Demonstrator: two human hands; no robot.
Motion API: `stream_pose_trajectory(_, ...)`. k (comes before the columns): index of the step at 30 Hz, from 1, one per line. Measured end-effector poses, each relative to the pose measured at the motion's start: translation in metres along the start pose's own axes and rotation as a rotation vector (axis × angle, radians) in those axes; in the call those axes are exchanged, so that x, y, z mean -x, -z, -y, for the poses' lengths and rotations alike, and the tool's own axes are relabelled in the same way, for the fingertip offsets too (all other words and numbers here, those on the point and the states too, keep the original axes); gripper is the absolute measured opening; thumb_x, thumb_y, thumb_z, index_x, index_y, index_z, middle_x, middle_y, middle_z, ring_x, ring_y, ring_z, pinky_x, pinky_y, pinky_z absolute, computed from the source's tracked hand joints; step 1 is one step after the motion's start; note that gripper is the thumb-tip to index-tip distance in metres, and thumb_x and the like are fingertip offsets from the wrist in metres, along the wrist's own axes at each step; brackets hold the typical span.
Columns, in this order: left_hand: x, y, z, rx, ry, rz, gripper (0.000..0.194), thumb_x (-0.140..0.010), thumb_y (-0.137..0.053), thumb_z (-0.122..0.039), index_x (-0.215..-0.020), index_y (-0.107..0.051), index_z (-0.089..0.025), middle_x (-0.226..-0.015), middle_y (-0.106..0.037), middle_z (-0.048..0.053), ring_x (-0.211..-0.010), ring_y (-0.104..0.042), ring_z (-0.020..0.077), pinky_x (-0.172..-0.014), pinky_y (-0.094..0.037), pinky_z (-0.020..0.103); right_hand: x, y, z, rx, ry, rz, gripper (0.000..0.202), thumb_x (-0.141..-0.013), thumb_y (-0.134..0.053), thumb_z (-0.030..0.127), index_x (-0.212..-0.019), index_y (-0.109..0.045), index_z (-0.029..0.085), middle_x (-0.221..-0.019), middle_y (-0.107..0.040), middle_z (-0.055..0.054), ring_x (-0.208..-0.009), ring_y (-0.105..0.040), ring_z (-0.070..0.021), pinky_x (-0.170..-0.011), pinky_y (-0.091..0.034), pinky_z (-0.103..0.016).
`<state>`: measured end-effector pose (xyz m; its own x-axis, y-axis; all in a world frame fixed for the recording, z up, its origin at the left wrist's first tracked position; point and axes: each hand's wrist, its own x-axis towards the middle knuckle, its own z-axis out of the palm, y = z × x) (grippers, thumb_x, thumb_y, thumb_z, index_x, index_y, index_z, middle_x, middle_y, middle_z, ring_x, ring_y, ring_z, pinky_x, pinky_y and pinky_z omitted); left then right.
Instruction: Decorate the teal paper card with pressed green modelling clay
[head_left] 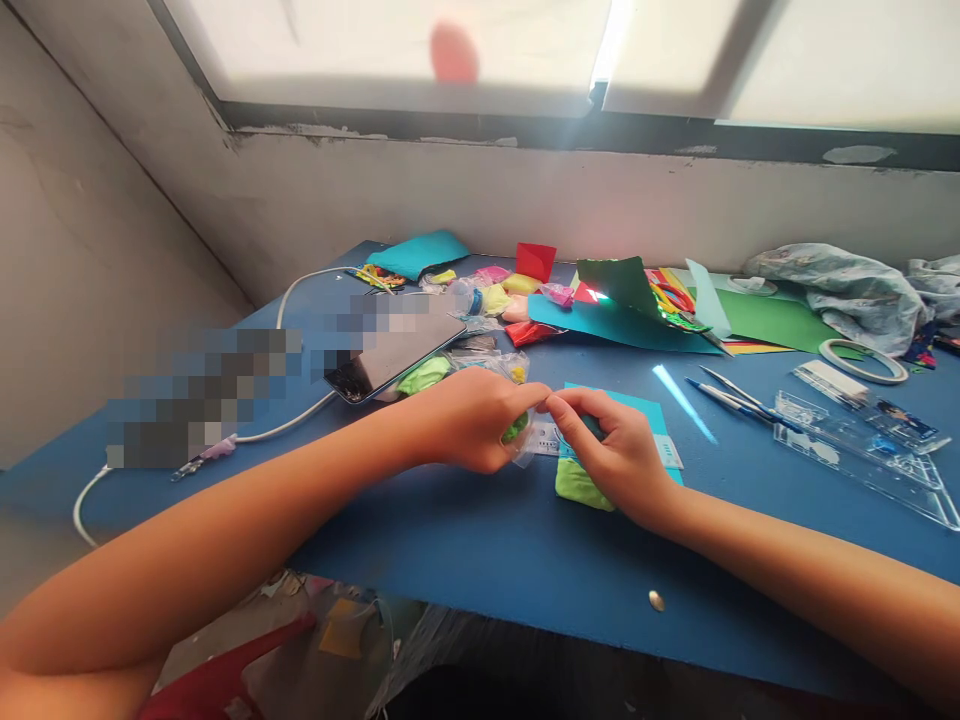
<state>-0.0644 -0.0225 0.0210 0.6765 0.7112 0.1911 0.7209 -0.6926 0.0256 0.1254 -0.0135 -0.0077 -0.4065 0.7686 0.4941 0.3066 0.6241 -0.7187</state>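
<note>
My left hand (pixel 480 420) is closed round a small clear plastic bag (pixel 525 445). Something green and soft-looking, like clay, shows inside the bag (pixel 515 428). My right hand (pixel 619 450) has its thumb and forefinger pinched together, their tips meeting my left fingertips above the table. What lies in that pinch, if anything, is too small to make out. Beneath my right hand are a turquoise sheet (pixel 637 405), a clear ruler (pixel 669 452) and a flat lime-green piece (pixel 581 487), all partly covered by the hand.
Behind my left hand a phone (pixel 397 355) leans near a white cable (pixel 289 432). Coloured packets (pixel 495 298) and paper sheets (pixel 622 322) line the wall side. To the right lie pens (pixel 731 400), a clear set square (pixel 862 465) and a tape roll (pixel 862 362). A shell-like bit (pixel 656 600) sits near the front edge.
</note>
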Motion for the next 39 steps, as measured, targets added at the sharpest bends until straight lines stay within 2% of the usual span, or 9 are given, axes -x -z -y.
stream_pose_trajectory(9,0.0,-0.003,0.001,-0.051,-0.011,-0.016,0.029,-0.077,-0.052,-0.017,-0.105,-0.06,-0.015,-0.06,-0.063,0.0,-0.052,-0.06,0.02,-0.044,-0.026,0.029,0.001,-0.001,-0.002,0.031,0.005,-0.009,0.024,-0.089,-0.053,0.032,-0.084,-0.073,0.02,-0.067,-0.069,-0.001,-0.059,-0.056,-0.0136,-0.06,-0.044,-0.027)
stream_pose_trajectory(15,0.001,-0.005,0.001,-0.085,-0.043,-0.075,0.026,-0.079,-0.052,-0.019,-0.104,-0.058,-0.015,-0.059,-0.063,0.0,-0.049,-0.059,0.0196,-0.043,-0.026,0.029,0.001,-0.001,-0.003,0.053,0.049,-0.022,0.016,-0.085,-0.057,0.026,-0.082,-0.071,0.02,-0.055,-0.058,0.003,-0.052,-0.047,-0.0109,-0.054,-0.038,-0.026)
stream_pose_trajectory(20,0.002,-0.008,0.001,-0.077,-0.08,-0.167,0.024,-0.083,-0.048,-0.021,-0.105,-0.054,-0.016,-0.055,-0.059,-0.002,-0.045,-0.057,0.0183,-0.042,-0.025,0.028,0.0,0.0,-0.002,0.023,0.072,0.089,0.015,-0.086,-0.053,0.024,-0.08,-0.066,0.019,-0.059,-0.06,0.003,-0.052,-0.047,-0.0103,-0.059,-0.04,-0.027)
stream_pose_trajectory(28,0.004,-0.008,-0.001,0.033,-0.109,-0.198,0.042,-0.08,-0.045,-0.016,-0.122,-0.039,-0.014,-0.062,-0.06,-0.003,-0.049,-0.056,0.017,-0.044,-0.029,0.026,0.001,0.004,0.004,0.002,0.107,0.269,0.023,-0.09,-0.044,0.022,-0.07,-0.056,0.02,-0.062,-0.06,0.001,-0.057,-0.049,-0.0113,-0.062,-0.04,-0.027)
stream_pose_trajectory(31,0.003,-0.003,-0.004,0.093,-0.162,-0.26,0.049,-0.076,-0.046,-0.013,-0.124,-0.036,-0.014,-0.093,-0.066,0.008,-0.083,-0.065,0.0218,-0.066,-0.047,0.031,0.002,0.003,0.003,0.021,0.096,0.168,0.022,-0.089,-0.045,0.023,-0.069,-0.054,0.021,-0.061,-0.06,0.001,-0.057,-0.048,-0.0123,-0.058,-0.04,-0.026)
stream_pose_trajectory(34,0.002,0.002,-0.011,0.118,-0.215,-0.42,0.05,-0.072,-0.047,-0.013,-0.121,-0.04,-0.015,-0.118,-0.058,0.016,-0.11,-0.056,0.0274,-0.09,-0.045,0.042,0.003,0.001,0.001,0.042,0.035,0.004,0.022,-0.09,-0.046,0.028,-0.071,-0.055,0.021,-0.061,-0.06,0.001,-0.057,-0.049,-0.0132,-0.054,-0.039,-0.026)
stream_pose_trajectory(36,0.002,0.002,-0.015,0.126,-0.213,-0.521,0.031,-0.077,-0.047,-0.016,-0.108,-0.047,-0.017,-0.106,-0.062,0.012,-0.097,-0.058,0.0248,-0.084,-0.045,0.04,0.003,-0.001,0.0,0.043,0.03,-0.056,0.021,-0.091,-0.046,0.028,-0.074,-0.056,0.022,-0.064,-0.062,0.001,-0.059,-0.051,-0.0133,-0.055,-0.041,-0.026)
stream_pose_trajectory(38,0.001,0.0,-0.019,0.153,-0.175,-0.538,0.004,-0.087,-0.048,-0.022,-0.09,-0.05,-0.02,-0.081,-0.062,0.004,-0.074,-0.057,0.0187,-0.069,-0.044,0.032,0.004,-0.002,-0.001,0.047,0.077,-0.065,0.019,-0.091,-0.047,0.026,-0.075,-0.057,0.022,-0.067,-0.065,0.001,-0.062,-0.053,-0.0136,-0.059,-0.043,-0.026)
stream_pose_trajectory(39,0.001,-0.002,-0.02,0.171,-0.138,-0.52,0.01,-0.091,-0.048,-0.025,-0.082,-0.049,-0.02,-0.07,-0.059,0.0,-0.065,-0.054,0.0159,-0.063,-0.041,0.029,0.005,-0.002,-0.002,0.056,0.112,-0.062,0.018,-0.091,-0.047,0.025,-0.076,-0.058,0.022,-0.068,-0.065,0.001,-0.062,-0.054,-0.0137,-0.059,-0.043,-0.026)
